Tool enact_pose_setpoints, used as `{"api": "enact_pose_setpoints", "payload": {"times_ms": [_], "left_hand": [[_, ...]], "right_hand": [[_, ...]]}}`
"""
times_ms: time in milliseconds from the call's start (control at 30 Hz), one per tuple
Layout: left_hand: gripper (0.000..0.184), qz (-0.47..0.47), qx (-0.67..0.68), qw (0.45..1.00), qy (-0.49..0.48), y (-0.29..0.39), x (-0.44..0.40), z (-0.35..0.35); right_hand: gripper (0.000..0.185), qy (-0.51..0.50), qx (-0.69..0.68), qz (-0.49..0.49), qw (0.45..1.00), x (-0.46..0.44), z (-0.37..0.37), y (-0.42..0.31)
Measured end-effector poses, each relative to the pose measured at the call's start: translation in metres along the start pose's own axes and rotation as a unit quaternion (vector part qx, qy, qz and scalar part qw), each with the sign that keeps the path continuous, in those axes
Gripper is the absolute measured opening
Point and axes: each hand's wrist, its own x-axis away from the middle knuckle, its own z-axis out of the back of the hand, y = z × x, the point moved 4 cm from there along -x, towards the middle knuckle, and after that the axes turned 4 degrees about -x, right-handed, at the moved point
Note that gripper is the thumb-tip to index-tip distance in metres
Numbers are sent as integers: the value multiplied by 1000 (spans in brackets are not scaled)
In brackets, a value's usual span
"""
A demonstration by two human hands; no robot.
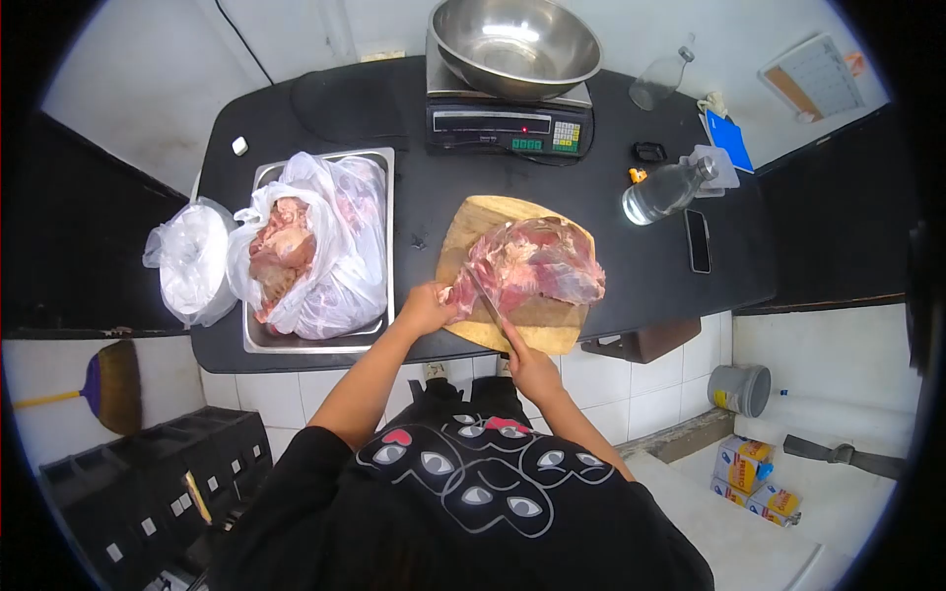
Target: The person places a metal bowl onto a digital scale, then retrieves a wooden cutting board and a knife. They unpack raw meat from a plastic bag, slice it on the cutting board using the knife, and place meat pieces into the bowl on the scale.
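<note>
A large piece of raw meat (pixel 537 261) lies on a wooden cutting board (pixel 552 340). My left hand (pixel 426 310) grips the meat's left end at the board's edge, fingers closed. In my right hand (pixel 532 369) is a knife (pixel 486 298), its blade pointing up and left against the meat's left part. To the left, a metal tray (pixel 387 246) bears white plastic bags (pixel 345 246), one of them open with raw meat pieces (pixel 283 251) showing.
Behind the board stands a digital scale (pixel 507 128) with a steel bowl (pixel 517 49) on top. A glass bottle (pixel 660 194), a phone (pixel 698 241) and a blue notebook (pixel 727 141) are at the right. A bag-lined container (pixel 194 261) stands beside the table's left edge.
</note>
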Motion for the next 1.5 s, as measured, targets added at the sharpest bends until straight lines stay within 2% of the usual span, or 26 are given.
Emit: {"api": "enact_pose_setpoints", "payload": {"times_ms": [100, 167, 233, 367, 467, 600, 700, 800, 900, 967, 1100, 1267, 1367, 1400, 1500], "left_hand": [[30, 22, 16, 1000, -7, -17, -7, -5], [30, 29, 56, 998, -9, -26, -9, -10], [32, 33, 37, 999, -3, -28, -10, -11], [38, 65, 46, 996, -29, -2, 0, -3], [41, 21, -30, 999, -10, -1, 1, -3], [32, -21, -62, 998, 24, 7, 6, 2], [34, 3, -52, 999, 7, 6, 5, 3], [40, 42, -24, 999, -7, 6, 3, 3], [40, 31, -48, 998, 20, 5, 4, 3], [37, 11, -91, 994, 51, -5, 2, 0], [43, 55, -59, 997, 0, -12, 0, -5], [54, 84, -121, 989, 32, -2, -4, -9], [57, 91, -165, 982, -9, 15, -8, -3], [48, 65, -171, 983, 8, 34, -2, 0], [38, 58, 78, 994, -50, 64, -7, -6]], "right_hand": [[59, -67, 29, -62, 995, 22, 23, -8], [60, -66, 9, -57, 996, 36, 38, -25], [61, -53, -7, -42, 998, 38, 40, -30], [62, -28, 2, -3, 1000, 20, 8, -17], [61, -22, 23, 8, 999, -15, -8, -24], [59, 9, 4, 32, 999, -67, -19, -42], [57, 50, 2, 43, 998, -56, -20, -42], [59, -19, 1, -27, 999, 0, -7, -23], [60, -50, 40, -51, 997, 34, -1, -8], [61, -29, 100, -36, 994, 24, 14, 8], [63, 5, 187, 38, 982, -6, 46, 23], [60, 10, 143, 32, 989, -27, 49, 34], [59, -25, 62, 8, 998, -26, 51, 33], [58, -40, 33, 8, 999, -21, 61, 27], [57, -41, -48, 32, 997, -7, 73, 35]]}}
